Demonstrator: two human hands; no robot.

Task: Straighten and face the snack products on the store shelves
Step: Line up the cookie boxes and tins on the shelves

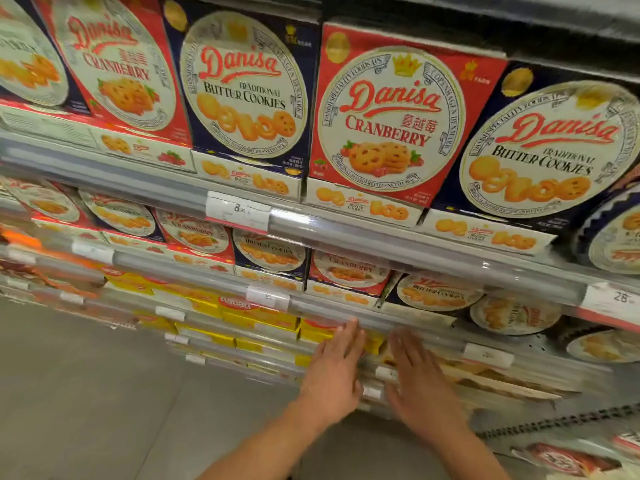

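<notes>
Red and navy cardboard fills my view: on the top shelf a red Danisa box (391, 119) reads "Danisa CRANBERRY" with Chinese characters beside it, a gold crown above and a picture of speckled cookies with berries below. To its left a navy Danisa box (242, 88) reads "Danisa TRADITIONAL BUTTER COOKIES" inside a white round panel ringed with scrollwork, and another navy box (547, 150) with the same wording stands at the right, tilted by the wide lens. These boxes stand upright, faces forward, each on a flat white carton printed with small cookies. A price tag (237, 211) on the grey shelf rail (415, 240) shows "8", the rest too blurred for me to read; a second tag (620, 297) at the right edge shows "28". The shelf below holds the same 2 flavours, with round tins (512, 315) lying at the right. Lower still I see yellow boxes (259, 320) with a red oval logo that I cannot read. My left hand (334, 379) and right hand (420, 379) reach toward that lower shelf, both with fingers straight and spread, holding nothing, the fingertips at the shelf edge beside the yellow boxes; motion blur hides whether they touch anything.
</notes>
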